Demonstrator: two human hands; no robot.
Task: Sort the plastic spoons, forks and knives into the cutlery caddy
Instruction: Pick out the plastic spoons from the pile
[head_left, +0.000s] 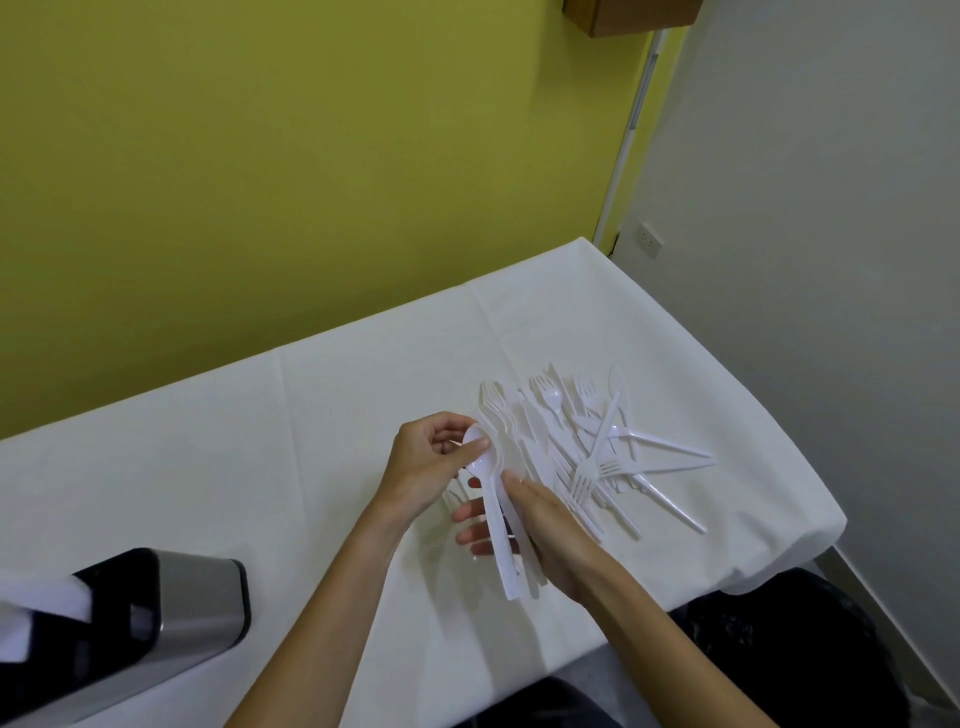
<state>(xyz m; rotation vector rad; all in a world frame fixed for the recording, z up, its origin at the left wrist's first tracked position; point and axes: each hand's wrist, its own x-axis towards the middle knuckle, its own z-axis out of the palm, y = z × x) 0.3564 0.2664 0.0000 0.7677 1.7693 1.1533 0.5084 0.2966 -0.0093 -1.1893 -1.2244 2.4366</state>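
The caddy (200, 608) stands well left of the cutlery pile (597, 447) on the surface (260, 441). Beside the pile, the left hand (428, 465) pinches the spoons (500, 556) at the bowls, and the right hand (556, 535) grips their handles with curled fingers (467, 515).

A: What's carrying it all?
B: Table (363, 395) w/ white cloth (649, 332) over it, fold creases showing. Runs from left edge to centre right of frame.
A: On it?
B: Cutlery heap (587, 441), right of centre: white plastic forks, knives, spoons, crisscrossed & touching. Black-and-steel caddy (197, 608) at lower left, blurred, well apart from heap.
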